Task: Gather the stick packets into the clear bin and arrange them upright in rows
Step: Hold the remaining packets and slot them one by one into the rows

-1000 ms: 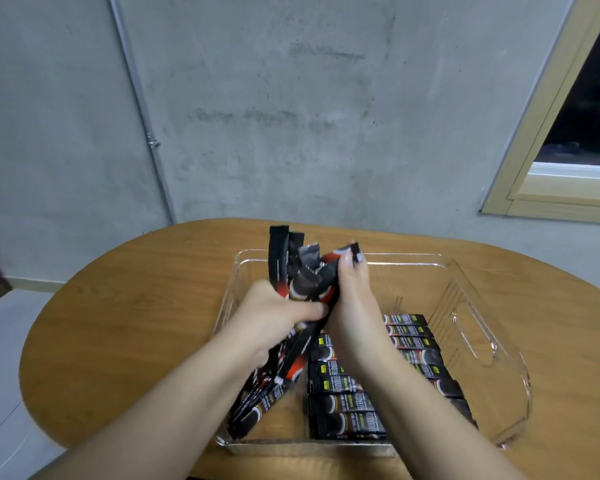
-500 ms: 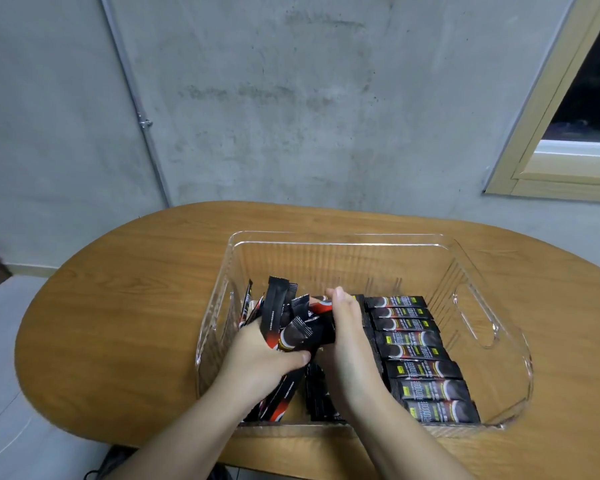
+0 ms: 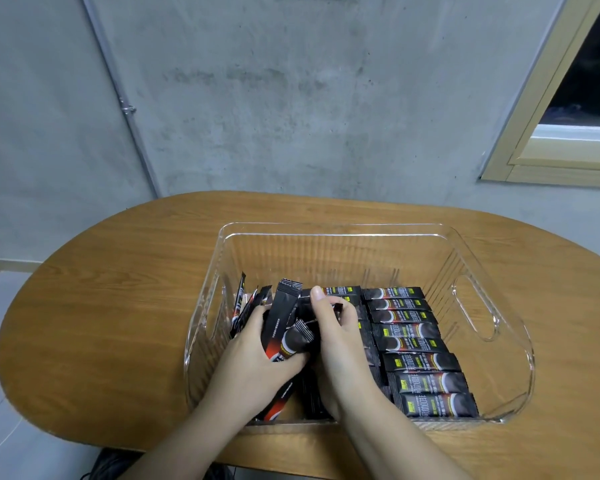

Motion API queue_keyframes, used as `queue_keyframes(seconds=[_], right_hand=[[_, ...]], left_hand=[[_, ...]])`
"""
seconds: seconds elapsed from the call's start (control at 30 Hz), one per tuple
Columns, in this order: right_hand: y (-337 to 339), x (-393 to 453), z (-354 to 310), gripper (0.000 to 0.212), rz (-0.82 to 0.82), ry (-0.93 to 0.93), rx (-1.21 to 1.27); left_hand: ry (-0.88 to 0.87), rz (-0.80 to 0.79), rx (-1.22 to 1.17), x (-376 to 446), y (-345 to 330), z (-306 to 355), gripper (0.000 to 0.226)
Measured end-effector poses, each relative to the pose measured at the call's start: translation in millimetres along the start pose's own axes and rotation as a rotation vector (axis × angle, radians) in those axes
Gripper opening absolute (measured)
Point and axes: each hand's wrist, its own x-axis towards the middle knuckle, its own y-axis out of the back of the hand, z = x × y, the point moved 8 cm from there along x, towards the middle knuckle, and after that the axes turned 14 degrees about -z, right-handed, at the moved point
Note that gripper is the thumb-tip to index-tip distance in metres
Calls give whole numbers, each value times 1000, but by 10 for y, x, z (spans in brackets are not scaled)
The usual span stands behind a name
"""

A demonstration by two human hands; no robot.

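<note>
Fingers [image 3: 257,315] of the left hand [image 3: 253,362] curl around a loose bunch of stick packets [image 3: 284,327]; the right hand [image 3: 336,341] grasps the same bunch from the other side. Both are inside the clear bin [image 3: 478,306], beside a neat row of packets [image 3: 416,348], on the wooden desk [image 3: 111,306].

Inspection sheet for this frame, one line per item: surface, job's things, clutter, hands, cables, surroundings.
Surface: wooden table, rounded ends.
Job's things: clear bin on the table; neat packet row along its right side; loose packet bundle at its left, tilted.
Clutter: nothing seen.
Hands: left hand grips the bundle; right hand curls over packets at the bin's middle.
Cables: dark cord below the table's near edge, unclear.
Surroundings: grey concrete wall; window frame at right.
</note>
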Motion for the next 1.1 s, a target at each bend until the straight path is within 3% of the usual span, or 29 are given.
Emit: queue_keyframes(seconds=[0.1,0.27,0.37,0.47,0.6,0.67,0.77,0.83,1.0,1.1], right_hand=[[-18,-26,-41,56,-3,44,-38],[68,-43,-8,21,104,65,-49],[109,-41,-16,20,158,82,-66],[123,-40,-67,25,180,138,-137],[104,-14,13,8,170,94,-11],[85,-12,64,26,143,44,59],[-1,-43,18,71,50,5,24],[-68,-63,9,81,-14,-12,-31],[-109,-86,12,50,-33,71,-124],[-105,-95,-7,40,-28,109,-116]], left_hand=[[14,-7,-4,16,-14,-45,60],[36,32,39,2,-3,-64,68],[-4,-16,29,8,-40,-45,72],[-5,-64,56,47,-83,-73,58],[24,-42,114,64,-71,-98,59],[39,-43,122,68,-65,-120,61],[52,-114,111,89,-111,-149,59],[99,-179,115,84,-129,-187,66],[192,-343,228,65,-152,-200,103],[217,-343,330,43,-154,-191,107]])
